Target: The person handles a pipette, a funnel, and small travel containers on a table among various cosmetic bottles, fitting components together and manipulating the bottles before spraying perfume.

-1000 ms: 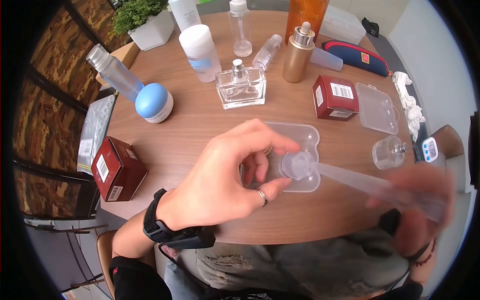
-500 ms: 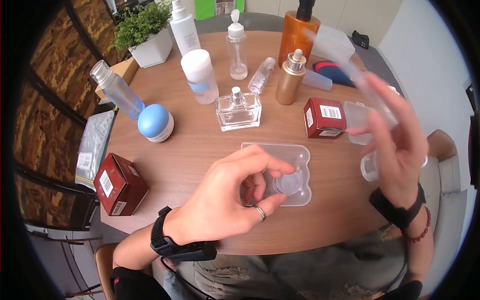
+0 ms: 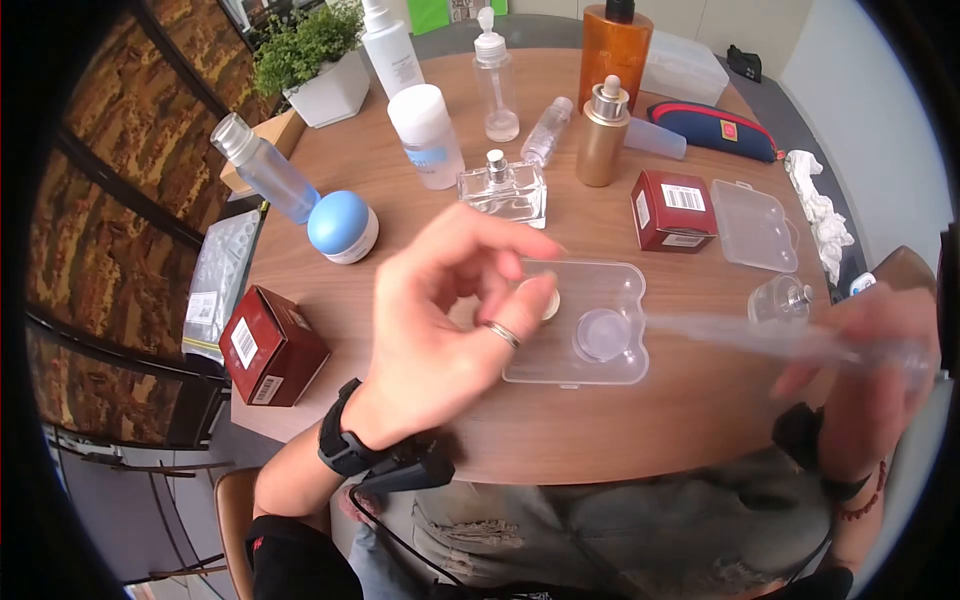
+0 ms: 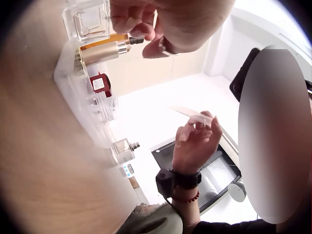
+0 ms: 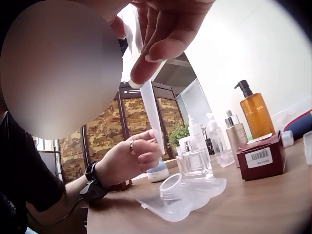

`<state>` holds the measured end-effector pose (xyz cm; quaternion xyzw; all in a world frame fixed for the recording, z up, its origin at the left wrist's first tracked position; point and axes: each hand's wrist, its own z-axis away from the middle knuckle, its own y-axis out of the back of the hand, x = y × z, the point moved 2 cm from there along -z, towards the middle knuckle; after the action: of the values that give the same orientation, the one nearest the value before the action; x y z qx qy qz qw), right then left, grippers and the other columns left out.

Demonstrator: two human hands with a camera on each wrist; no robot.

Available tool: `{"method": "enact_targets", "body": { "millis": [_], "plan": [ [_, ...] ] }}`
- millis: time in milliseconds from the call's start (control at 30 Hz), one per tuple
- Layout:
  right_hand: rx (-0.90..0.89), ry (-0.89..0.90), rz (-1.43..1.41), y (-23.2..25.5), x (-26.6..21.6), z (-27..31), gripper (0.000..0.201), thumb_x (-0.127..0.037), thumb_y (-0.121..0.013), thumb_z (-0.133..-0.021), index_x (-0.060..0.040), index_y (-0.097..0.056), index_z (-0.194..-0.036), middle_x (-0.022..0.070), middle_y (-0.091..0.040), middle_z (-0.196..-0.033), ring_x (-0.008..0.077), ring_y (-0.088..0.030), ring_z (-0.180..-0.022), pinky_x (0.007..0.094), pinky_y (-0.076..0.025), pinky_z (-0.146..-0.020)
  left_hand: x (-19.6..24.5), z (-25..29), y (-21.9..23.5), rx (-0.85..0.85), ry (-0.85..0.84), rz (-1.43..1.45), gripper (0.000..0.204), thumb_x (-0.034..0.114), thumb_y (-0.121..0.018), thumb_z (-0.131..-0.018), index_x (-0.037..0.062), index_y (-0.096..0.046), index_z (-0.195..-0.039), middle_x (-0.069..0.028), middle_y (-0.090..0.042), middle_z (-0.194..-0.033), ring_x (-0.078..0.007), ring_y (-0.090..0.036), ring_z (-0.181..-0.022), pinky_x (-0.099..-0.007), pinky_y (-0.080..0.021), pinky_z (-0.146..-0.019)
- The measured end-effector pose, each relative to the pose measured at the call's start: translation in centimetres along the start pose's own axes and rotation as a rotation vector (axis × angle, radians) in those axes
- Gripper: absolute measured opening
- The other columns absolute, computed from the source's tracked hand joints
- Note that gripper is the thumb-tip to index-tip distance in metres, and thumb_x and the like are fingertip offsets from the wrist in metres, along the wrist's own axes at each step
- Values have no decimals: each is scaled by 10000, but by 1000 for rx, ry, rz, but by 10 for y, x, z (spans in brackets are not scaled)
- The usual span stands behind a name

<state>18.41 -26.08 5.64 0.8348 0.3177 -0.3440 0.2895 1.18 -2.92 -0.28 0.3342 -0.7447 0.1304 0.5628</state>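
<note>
My right hand (image 3: 865, 350), blurred at the right, holds a long translucent plastic piece (image 5: 152, 109). In the head view its narrow end points left at a clear open plastic box (image 3: 630, 285). A small clear round jar (image 3: 603, 335) sits inside that box, near its right side. A pale disc (image 3: 549, 302) shows in the box beside my left thumb. My left hand (image 3: 450, 315), with a ring on the thumb, hovers over the box's left part; its fingers are loosely bent and no object shows between them.
Behind the box stand a square perfume bottle (image 3: 515, 195) and several cosmetic bottles. Dark red cartons lie left (image 3: 270, 345) and right (image 3: 675, 210). A blue-lidded jar (image 3: 342, 227) is at left. A clear tray (image 3: 752, 228) and small glass bottle (image 3: 778, 298) are at right.
The right hand lifted the plastic piece from the small jar up to the back right, then came down again at the right. The left hand, earlier around the jar, has drawn away leftward.
</note>
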Motion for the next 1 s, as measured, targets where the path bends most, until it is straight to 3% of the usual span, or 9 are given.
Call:
{"method": "enact_targets", "body": {
  "millis": [67, 133, 200, 267, 333, 533, 667, 767, 1000],
  "plan": [
    [22, -126, 49, -3, -9, 1, 344, -263, -575, -971, 52, -555, -1108, 163, -652, -871, 228, -677, -616, 306, -560, -614, 3, -1, 4, 93, -15, 26, 235, -58, -714, -864, 24, -663, -1079, 53, -528, -872, -11, -494, -718, -177, -411, -654],
    [-485, 112, 384, -7, -6, -17, 342, -279, -588, -981, 40, -534, -1092, 163, -653, -857, 215, -690, -672, 301, -558, -634, -1, -4, 7, 182, -44, 114, 264, -85, -700, -866, 22, -641, -1100, 42, -507, -907, -21, -505, -783, -179, -415, -682],
    [-469, 144, 318, -6, -6, -9, 384, -326, -594, -990, 36, -519, -1092, 160, -653, -843, 197, -688, -697, 289, -548, -648, -5, -7, 11, 207, -47, 136, 269, -93, -685, -874, 22, -626, -1110, 34, -484, -938, -26, -501, -816, -180, -411, -713],
    [-77, -177, 255, -10, -21, 6, 413, -358, -577, -996, 39, -522, -1094, 159, -649, -832, 188, -678, -689, 290, -541, -651, -10, -9, 16, 269, -40, 178, 255, -82, -678, -881, 24, -620, -1106, 34, -475, -946, -24, -488, -814, -179, -404, -723],
    [-106, -214, 251, -5, -21, 5, 452, -401, -569, -998, 35, -516, -1100, 156, -646, -832, 179, -669, -686, 292, -536, -653, -11, -10, 14, 265, -32, 170, 242, -74, -671, -886, 27, -617, -1100, 38, -470, -941, -22, -478, -805, -180, -397, -727],
    [26, -219, 161, -13, -10, 4, 514, -481, -594, -984, 13, -496, -1085, 149, -643, -832, 174, -666, -690, 286, -529, -651, -6, -5, 5, 42, 94, 113, 283, -34, -697, -880, 18, -653, -1155, 10, -533, -1015, -34, -505, -789, -202, -443, -722],
    [-76, -140, 177, -6, -3, 6, 445, -403, -574, -1004, 29, -507, -1089, 147, -642, -867, 172, -664, -687, 270, -508, -630, 0, -4, -7, -356, -40, -160, 423, 30, -797, -795, 61, -704, -1207, -45, -558, -1109, -86, -534, -743, -232, -475, -686],
    [-380, -5, 250, -9, 7, -11, 293, -132, -522, -951, 85, -562, -1144, 159, -634, -985, 176, -672, -720, 247, -494, -622, -1, -1, -12, -397, -15, -196, 479, 19, -818, -771, 70, -701, -1234, -41, -571, -1096, -87, -537, -727, -232, -460, -678],
    [-393, -68, 247, -18, 7, -13, 301, -166, -546, -962, 80, -563, -1136, 157, -647, -963, 173, -676, -723, 246, -490, -622, -8, 1, -13, -438, 30, -230, 495, -1, -826, -767, 75, -707, -1242, -15, -557, -984, -57, -508, -666, -228, -407, -600]
  ]
}}
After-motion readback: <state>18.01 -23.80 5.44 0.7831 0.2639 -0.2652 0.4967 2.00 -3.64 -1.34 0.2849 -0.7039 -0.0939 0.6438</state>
